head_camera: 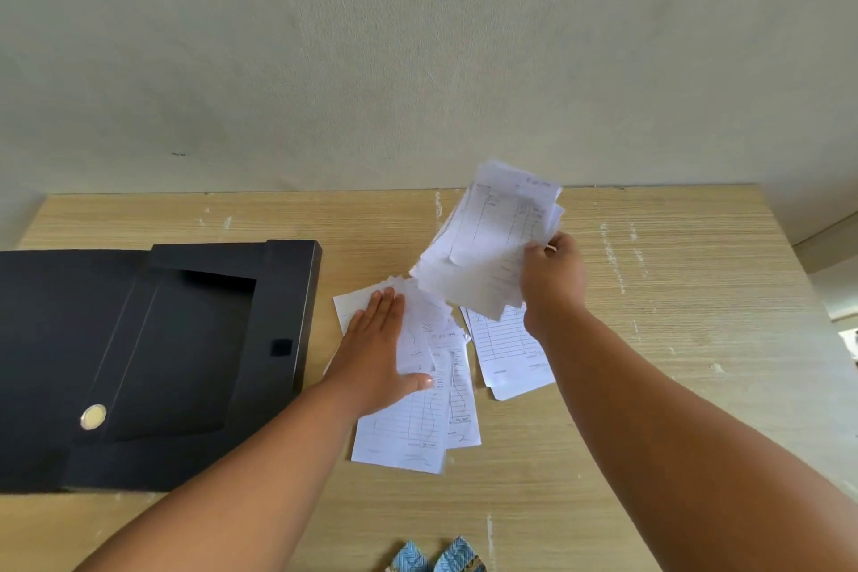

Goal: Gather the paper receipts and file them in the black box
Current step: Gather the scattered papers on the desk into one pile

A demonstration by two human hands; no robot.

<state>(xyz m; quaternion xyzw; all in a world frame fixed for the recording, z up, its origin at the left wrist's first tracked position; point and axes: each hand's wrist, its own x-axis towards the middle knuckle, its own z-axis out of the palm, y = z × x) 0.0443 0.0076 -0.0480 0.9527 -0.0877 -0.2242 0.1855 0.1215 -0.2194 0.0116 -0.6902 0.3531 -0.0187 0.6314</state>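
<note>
On the pale wood-grain surface, right of centre: loose white paper receipts with ruled columns, fanned and overlapping, a further sheet lying just beside them under the right wrist. Left hand lies flat on the fan, fingers straight and together, apparently to pin the sheets while they are drawn into one pile; nothing is gripped. Right hand, grip clamped on a gathered sheaf of white receipts, holds it raised and tilted clear of the surface. Black flat file box, flap open with a round metal snap, sits left of the receipts, ready to take them. Handwriting shows on the slips but is too blurred to read; no brand visible.
</note>
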